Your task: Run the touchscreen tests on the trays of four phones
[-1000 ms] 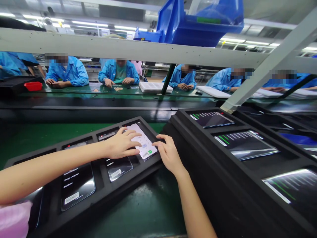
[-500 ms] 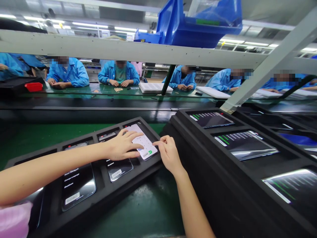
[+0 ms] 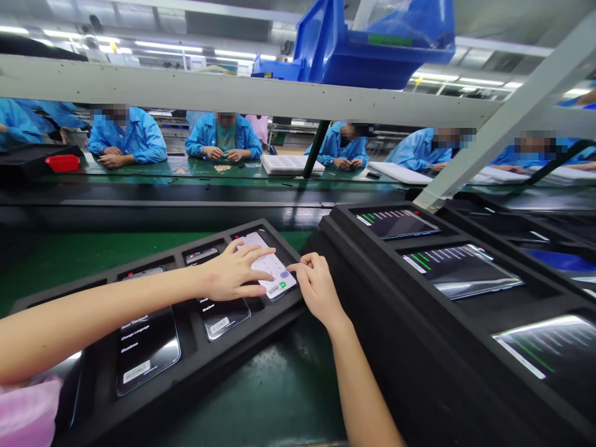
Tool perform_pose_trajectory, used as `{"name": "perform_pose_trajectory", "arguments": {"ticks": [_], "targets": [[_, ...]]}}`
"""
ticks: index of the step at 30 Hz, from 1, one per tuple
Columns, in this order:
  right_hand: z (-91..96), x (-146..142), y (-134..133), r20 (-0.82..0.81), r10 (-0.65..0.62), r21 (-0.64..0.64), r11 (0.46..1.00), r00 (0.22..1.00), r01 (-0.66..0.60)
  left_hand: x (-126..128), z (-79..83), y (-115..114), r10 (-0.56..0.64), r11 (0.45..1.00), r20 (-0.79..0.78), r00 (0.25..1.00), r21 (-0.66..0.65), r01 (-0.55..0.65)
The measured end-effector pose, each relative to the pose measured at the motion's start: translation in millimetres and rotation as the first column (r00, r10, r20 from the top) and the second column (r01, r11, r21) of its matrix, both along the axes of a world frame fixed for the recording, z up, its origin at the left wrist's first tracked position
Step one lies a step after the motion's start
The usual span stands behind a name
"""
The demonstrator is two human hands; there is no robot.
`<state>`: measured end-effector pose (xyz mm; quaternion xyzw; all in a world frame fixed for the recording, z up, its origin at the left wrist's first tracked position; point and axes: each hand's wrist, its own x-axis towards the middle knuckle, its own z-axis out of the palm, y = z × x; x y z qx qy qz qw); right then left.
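Note:
A black foam tray [image 3: 195, 366] lies in front of me with phones in its slots. The rightmost phone [image 3: 279, 282] shows a white keypad screen. My left hand [image 3: 233, 273] rests over that phone, fingers spread, fingertips touching the keypad. My right hand [image 3: 316, 287] sits at the tray's right edge beside the phone, fingers curled and pinched together near the phone's side. Two darker phones [image 3: 221, 316] [image 3: 144, 347] with white menu text lie in the slots to the left.
A second black tray [image 3: 419, 298] with lit phones stands to the right, more trays behind it. Green bench surface [image 3: 279, 385] shows below. A white shelf beam [image 3: 233, 93] carries a blue bin [image 3: 367, 43]. Several people in blue coats sit across the conveyor.
My left fingers have shifted slightly across the keypad. My right hand went from fingers flat to curled and drew closer to the phone's edge.

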<state>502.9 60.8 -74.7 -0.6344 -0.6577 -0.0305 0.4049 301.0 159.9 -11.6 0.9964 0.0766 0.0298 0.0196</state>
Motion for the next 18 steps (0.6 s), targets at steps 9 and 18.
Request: {"name": "perform_pose_trajectory", "arguments": {"ticks": [9, 18], "targets": [[-0.1, 0.8, -0.3, 0.013, -0.021, 0.004, 1.000, 1.000, 0.021, 0.4, -0.4, 2.5, 0.022, 1.000, -0.034, 0.999, 0.002, -0.022], [2.2, -0.8, -0.8, -0.010, -0.018, 0.027, 0.999, 1.000, 0.019, -5.9, 6.0, -4.9, -0.003, 0.999, -0.058, 0.998, 0.043, 0.006]]}}
